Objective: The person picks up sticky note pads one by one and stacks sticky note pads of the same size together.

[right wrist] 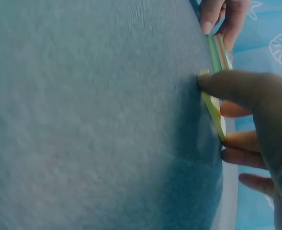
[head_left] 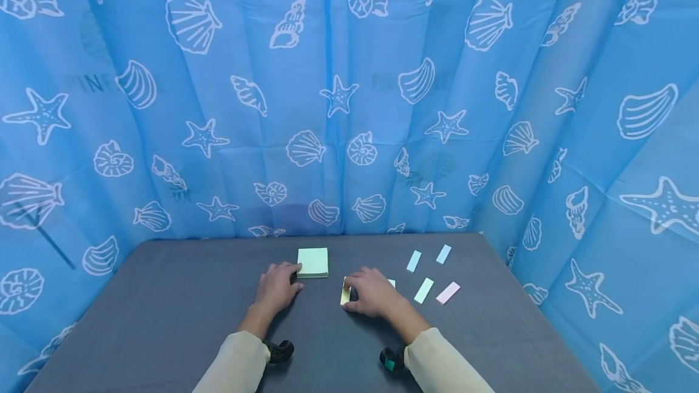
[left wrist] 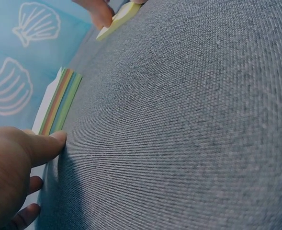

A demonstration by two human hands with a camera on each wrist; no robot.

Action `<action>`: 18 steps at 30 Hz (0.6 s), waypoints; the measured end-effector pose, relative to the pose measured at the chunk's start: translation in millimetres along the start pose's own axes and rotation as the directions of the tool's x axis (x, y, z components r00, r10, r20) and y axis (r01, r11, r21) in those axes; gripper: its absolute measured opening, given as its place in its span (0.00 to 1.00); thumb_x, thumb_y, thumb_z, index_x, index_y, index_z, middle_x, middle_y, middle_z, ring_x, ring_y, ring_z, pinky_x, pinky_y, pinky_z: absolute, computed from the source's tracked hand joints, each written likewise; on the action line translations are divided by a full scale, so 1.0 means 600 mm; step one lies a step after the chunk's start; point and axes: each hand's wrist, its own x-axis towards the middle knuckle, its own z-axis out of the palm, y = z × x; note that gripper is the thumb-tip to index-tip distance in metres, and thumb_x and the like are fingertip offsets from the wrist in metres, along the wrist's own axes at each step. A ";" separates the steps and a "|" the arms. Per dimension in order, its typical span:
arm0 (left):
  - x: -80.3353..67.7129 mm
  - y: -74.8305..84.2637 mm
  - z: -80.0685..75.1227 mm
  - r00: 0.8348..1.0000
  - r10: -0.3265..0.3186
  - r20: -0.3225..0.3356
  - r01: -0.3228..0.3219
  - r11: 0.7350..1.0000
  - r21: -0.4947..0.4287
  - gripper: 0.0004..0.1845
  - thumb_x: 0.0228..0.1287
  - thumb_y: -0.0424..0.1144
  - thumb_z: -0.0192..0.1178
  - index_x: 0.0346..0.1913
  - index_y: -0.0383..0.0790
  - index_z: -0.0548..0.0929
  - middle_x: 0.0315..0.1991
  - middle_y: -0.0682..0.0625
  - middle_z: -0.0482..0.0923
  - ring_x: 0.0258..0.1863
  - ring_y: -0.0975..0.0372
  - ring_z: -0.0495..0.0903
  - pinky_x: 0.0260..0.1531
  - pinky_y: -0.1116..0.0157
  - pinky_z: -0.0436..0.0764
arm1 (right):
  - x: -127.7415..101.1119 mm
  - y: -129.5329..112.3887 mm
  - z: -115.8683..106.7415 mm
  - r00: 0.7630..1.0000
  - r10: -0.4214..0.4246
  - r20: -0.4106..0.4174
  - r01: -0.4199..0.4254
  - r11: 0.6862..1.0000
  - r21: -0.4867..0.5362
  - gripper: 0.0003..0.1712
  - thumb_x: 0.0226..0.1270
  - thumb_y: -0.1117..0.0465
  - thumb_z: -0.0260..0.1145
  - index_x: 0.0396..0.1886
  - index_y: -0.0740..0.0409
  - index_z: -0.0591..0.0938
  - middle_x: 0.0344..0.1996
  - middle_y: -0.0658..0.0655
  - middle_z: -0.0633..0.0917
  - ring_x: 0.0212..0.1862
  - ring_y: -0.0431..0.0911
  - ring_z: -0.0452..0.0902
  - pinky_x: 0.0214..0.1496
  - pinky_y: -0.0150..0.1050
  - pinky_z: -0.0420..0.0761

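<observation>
A square stack of sticky notes [head_left: 313,262] lies toward the back of the table, pale green on top, its side banded green, orange, yellow and blue in the left wrist view. My left hand [head_left: 277,288] rests at its left side, index fingertip by the edge and thumb [left wrist: 58,138] low near the corner. To the right, my right hand [head_left: 371,292] holds a narrow yellow sticky note pad [head_left: 345,293] between thumb and fingers at its two ends. In the right wrist view the yellow pad [right wrist: 213,112] appears slightly tilted; fingers hide part of it.
Narrow note strips lie right of my right hand: two blue [head_left: 414,261], [head_left: 443,253], a green strip [head_left: 423,290] and a pink strip [head_left: 448,293]. Another pale piece [head_left: 392,282] is mostly hidden by that hand. A blue shell-patterned curtain [head_left: 338,108] hangs behind the grey table [head_left: 180,314].
</observation>
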 end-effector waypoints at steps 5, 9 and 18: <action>0.000 -0.001 0.002 1.000 -0.011 0.002 0.011 1.000 -0.006 0.28 0.58 0.44 0.71 0.62 0.47 0.79 0.56 0.47 0.78 0.54 0.50 0.73 0.46 0.49 0.71 | 0.006 0.004 -0.002 0.999 -0.037 0.029 0.038 0.997 -0.068 0.23 0.61 0.39 0.67 0.48 0.48 0.84 0.48 0.51 0.84 0.49 0.47 0.75 0.51 0.44 0.72; 0.001 -0.002 0.003 1.000 -0.010 0.000 0.010 1.000 -0.001 0.28 0.58 0.44 0.71 0.62 0.47 0.79 0.56 0.47 0.78 0.54 0.50 0.73 0.46 0.49 0.70 | 0.007 0.007 -0.001 0.999 -0.045 0.015 0.046 0.998 -0.052 0.21 0.60 0.39 0.67 0.44 0.47 0.85 0.46 0.51 0.84 0.46 0.46 0.74 0.47 0.43 0.72; 0.002 -0.004 0.005 1.000 -0.005 0.005 0.005 1.000 0.001 0.28 0.58 0.44 0.70 0.63 0.47 0.79 0.56 0.47 0.78 0.55 0.50 0.72 0.47 0.48 0.70 | 0.000 0.020 0.013 0.998 -0.026 -0.051 0.031 0.994 0.106 0.17 0.60 0.43 0.68 0.41 0.47 0.87 0.45 0.49 0.84 0.46 0.45 0.73 0.51 0.45 0.72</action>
